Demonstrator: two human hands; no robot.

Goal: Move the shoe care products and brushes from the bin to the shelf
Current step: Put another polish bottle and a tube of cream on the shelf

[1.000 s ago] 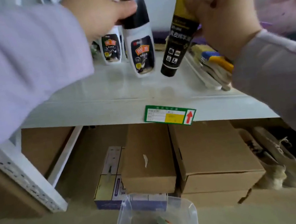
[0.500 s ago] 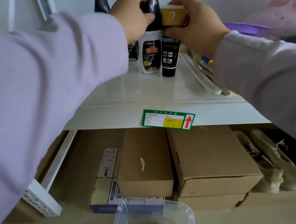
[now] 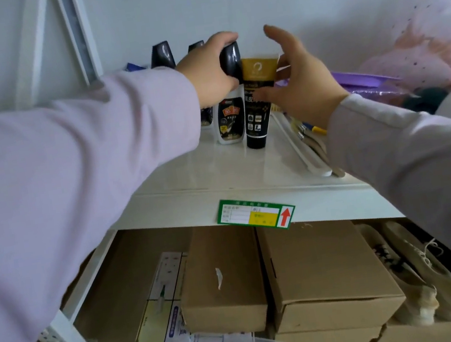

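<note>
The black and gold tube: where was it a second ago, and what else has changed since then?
The black and gold tube was tilted in the air in the right hand; it now stands cap-down on the shelf, and that hand's fingers have opened off it. The left hand still grips the white bottle, now set beside the tube. The boxes below stayed put.

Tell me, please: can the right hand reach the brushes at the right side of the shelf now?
Probably yes. The right hand is open beside the black and gold tube, and the brushes lie just below its wrist with nothing over them.
</note>
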